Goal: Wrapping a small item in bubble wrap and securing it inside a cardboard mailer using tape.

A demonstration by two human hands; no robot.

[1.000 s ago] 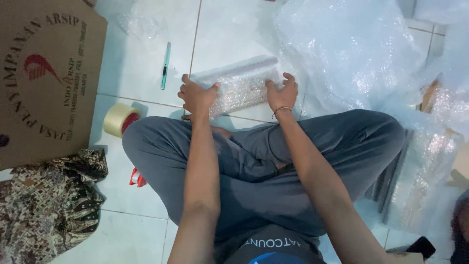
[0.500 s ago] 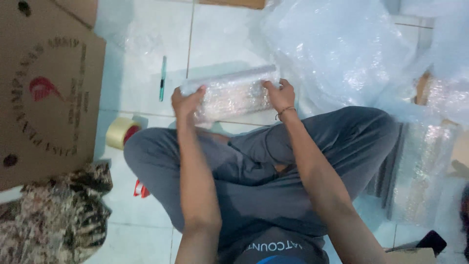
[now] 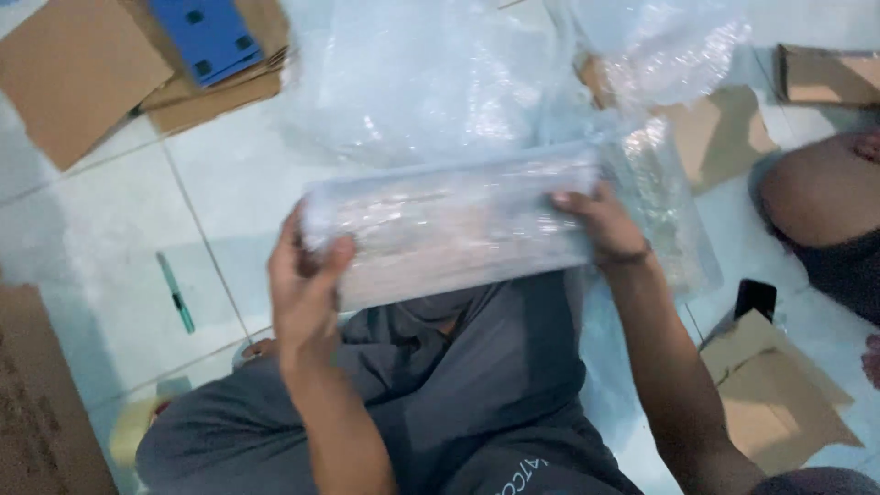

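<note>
head view: just the one camera, looking down at crossed legs in grey trousers on a pale tiled floor.
the thing: long box-shaped parcel wrapped in clear bubble wrap, held up off the floor, level and crosswise above the lap.
left hand: closed around the parcel's left end, thumb on the near face, fingers curled behind.
right hand: gripping the right end, fingers over the top edge, a thin band at the wrist.
step: looks to me like the wrapped parcel is being held up and checked over, wrap already round it.
next move: I'd guess the loose wrap at the right end needs a firm hold so it doesn't spring open; both hands are busy, so the parcel probably has to go down first.
around the parcel: big loose sheet of clear bubble wrap beyond it, green pen on the floor to its left, flat brown cardboard far left, roll of tan tape below-left, black phone to its right.
</note>
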